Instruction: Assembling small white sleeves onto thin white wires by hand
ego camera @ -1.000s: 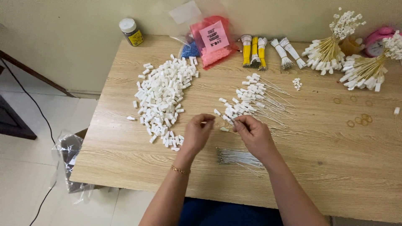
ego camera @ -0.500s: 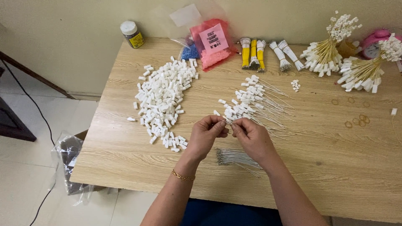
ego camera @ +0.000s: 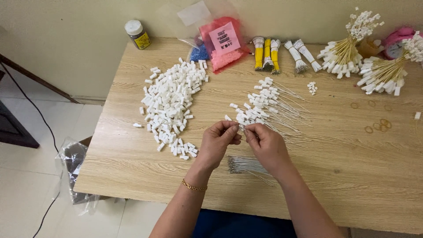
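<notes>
White plastic connector (ego camera: 241,128) sits pinched between the left hand (ego camera: 219,142) and right hand (ego camera: 265,144), each grip clenched on it.

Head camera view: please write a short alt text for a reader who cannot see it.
Two hands, left hand and right hand, meet fingertip to fingertip over a wooden table, pinching a small white piece between them. A pile of white plastic pieces lies to the left, wired pieces just beyond, thin wires below.

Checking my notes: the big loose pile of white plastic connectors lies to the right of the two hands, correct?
Not quite. In the head view the pile of white plastic connectors lies to the left of the left hand and right hand, not the right.
</notes>
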